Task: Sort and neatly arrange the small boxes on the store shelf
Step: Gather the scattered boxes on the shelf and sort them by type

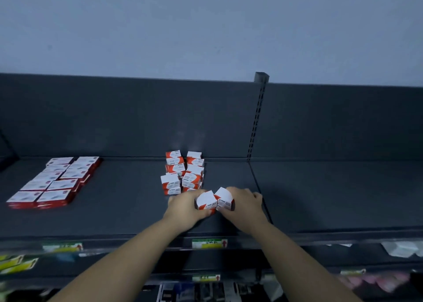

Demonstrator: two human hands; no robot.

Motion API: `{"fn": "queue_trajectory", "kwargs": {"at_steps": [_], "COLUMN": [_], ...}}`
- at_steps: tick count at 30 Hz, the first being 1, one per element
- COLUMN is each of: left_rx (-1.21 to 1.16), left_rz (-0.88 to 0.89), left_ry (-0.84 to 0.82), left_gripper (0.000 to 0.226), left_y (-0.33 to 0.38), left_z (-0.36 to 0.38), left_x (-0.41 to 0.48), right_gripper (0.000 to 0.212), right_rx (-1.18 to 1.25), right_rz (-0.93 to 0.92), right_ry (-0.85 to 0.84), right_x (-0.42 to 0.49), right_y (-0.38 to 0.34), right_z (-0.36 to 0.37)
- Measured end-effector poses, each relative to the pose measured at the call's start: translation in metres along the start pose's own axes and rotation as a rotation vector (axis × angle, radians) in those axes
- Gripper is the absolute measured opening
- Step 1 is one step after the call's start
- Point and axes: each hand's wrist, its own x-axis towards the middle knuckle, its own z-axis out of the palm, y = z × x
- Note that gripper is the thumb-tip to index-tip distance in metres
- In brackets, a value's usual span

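Note:
On the dark top shelf [128,210], my left hand [186,206] grips a small red-and-white box [206,200]. My right hand [243,202] grips a second small box [224,198] of the same kind, and the two boxes touch at the middle. Just behind them stands a cluster of several small red-and-white boxes [184,172] in two uneven rows that reach the back panel. Part of the front boxes is hidden by my fingers.
At the left of the shelf lie several flatter white-and-red boxes [55,181] in two stacked rows. A slotted upright [256,123] divides the back panel, with bare shelf to its right. Price tags [209,243] line the front edge; lower shelves hold blurred goods.

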Motion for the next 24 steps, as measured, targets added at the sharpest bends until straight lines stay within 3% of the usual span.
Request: {"fn": "queue_trajectory", "kwargs": {"at_steps": [9,14,19,24], "left_rx": [0.048,0.153,0.284,0.349], "left_rz": [-0.043,-0.107,-0.141,-0.138], "left_ry": [-0.01,-0.013,0.035,0.022], "left_gripper": [0.049,0.061,0.066,0.069], "left_y": [-0.068,-0.08,-0.085,-0.09], "left_z": [-0.028,-0.031,-0.024,-0.022], "left_x": [-0.019,-0.022,-0.02,-0.014], "right_gripper": [0.032,0.061,0.072,0.08], "right_rx": [-0.085,-0.188,-0.177,-0.129], "right_rz": [-0.038,-0.073,-0.053,-0.123], "right_ry": [-0.098,-0.103,-0.037,-0.171], "right_x": [0.01,0.017,0.018,0.025], "right_y": [-0.051,-0.063,-0.067,-0.056], "right_z": [0.046,0.053,0.067,0.065]}}
